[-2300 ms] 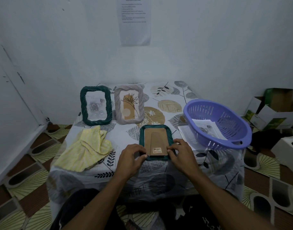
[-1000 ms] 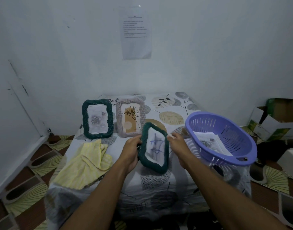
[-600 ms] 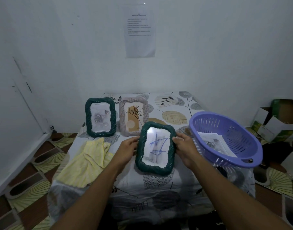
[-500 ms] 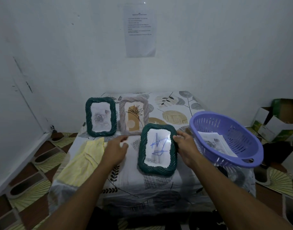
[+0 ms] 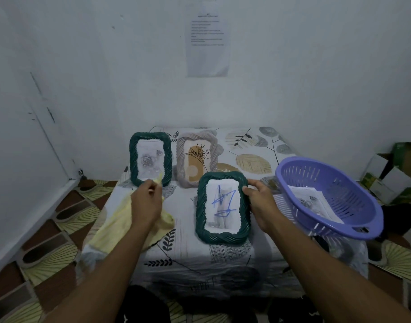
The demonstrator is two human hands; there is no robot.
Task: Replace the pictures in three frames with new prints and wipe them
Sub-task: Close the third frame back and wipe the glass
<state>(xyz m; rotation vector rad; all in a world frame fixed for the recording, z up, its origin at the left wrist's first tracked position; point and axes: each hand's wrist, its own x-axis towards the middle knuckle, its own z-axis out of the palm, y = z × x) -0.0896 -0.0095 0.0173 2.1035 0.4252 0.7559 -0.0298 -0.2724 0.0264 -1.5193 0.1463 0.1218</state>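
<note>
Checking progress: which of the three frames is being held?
The green frame with the blue scribble print, gripped by the right hand; the other two stand untouched behind.

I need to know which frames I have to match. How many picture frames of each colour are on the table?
Green frames: 2
Grey frame: 1
Total: 3
</note>
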